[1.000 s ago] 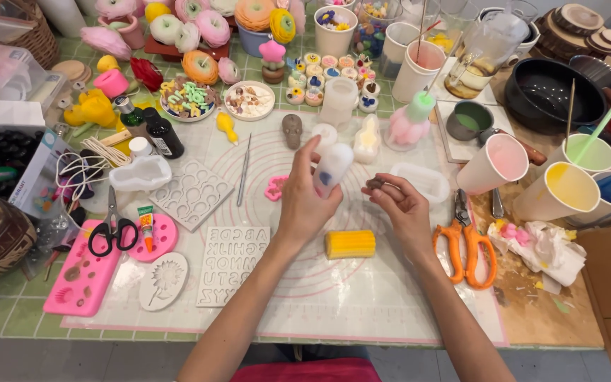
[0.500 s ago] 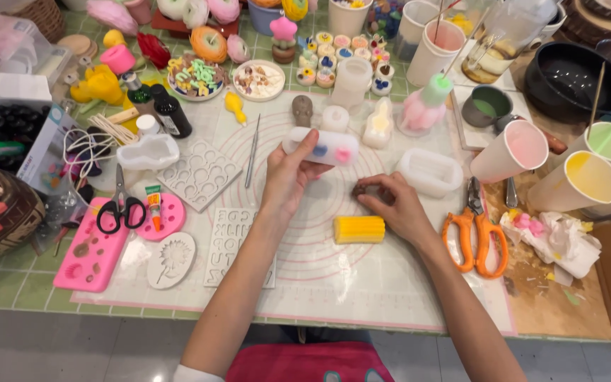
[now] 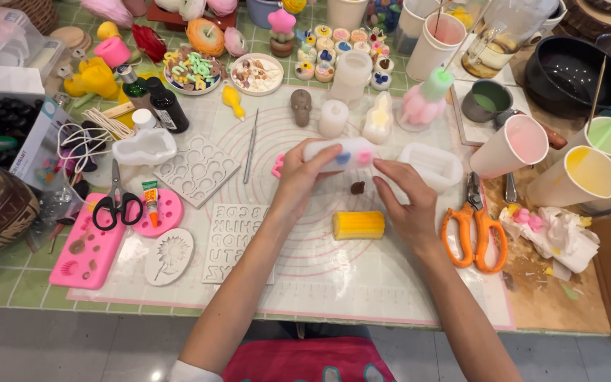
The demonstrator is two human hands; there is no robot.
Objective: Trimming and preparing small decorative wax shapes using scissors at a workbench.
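My left hand [image 3: 297, 175] grips a white cylinder candle [image 3: 341, 151] with blue and pink spots, held sideways above the silicone work mat [image 3: 319, 269]. My right hand [image 3: 406, 198] reaches to the candle's right end, fingertips touching it. A small brown piece [image 3: 357, 187] lies on the mat just under the candle. A yellow ribbed candle [image 3: 359, 225] lies on its side near my right wrist. A clear rectangular mould [image 3: 431, 165] sits just right of my right hand.
Orange scissors [image 3: 474, 225] lie right of the mat; black scissors [image 3: 114, 205] rest on pink moulds at the left. Paper cups of coloured wax [image 3: 580, 173] stand at right. A letter mould [image 3: 238, 240], a metal pick [image 3: 250, 145], a skull figure [image 3: 301, 106] and bottles [image 3: 167, 106] crowd the back.
The candle has tipped from upright to lying sideways in my left hand. My right hand moved up from the mat to the candle's right end. The view has shifted closer.
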